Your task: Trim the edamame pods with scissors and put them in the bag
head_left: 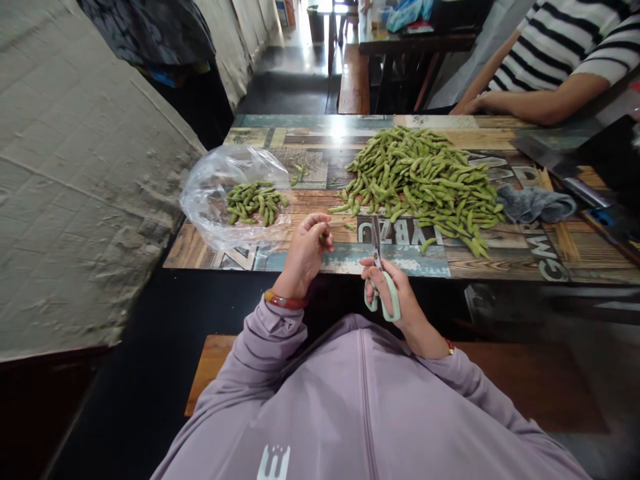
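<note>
My left hand is closed above the table's near edge, its fingers pinched on a small green edamame pod that they mostly cover. Scissors with pale green handles are in my right hand, fingers through the loops and blades pointing away from me. Past the scissors lies a large heap of edamame pods. To the left of my left hand, a clear plastic bag lies spread open with a smaller pile of pods in it.
A grey cloth and a cleaver lie right of the heap on the patterned table. Small green trimmings are near the bag. A person in a striped shirt leans at the far right; another person stands far left by the wall.
</note>
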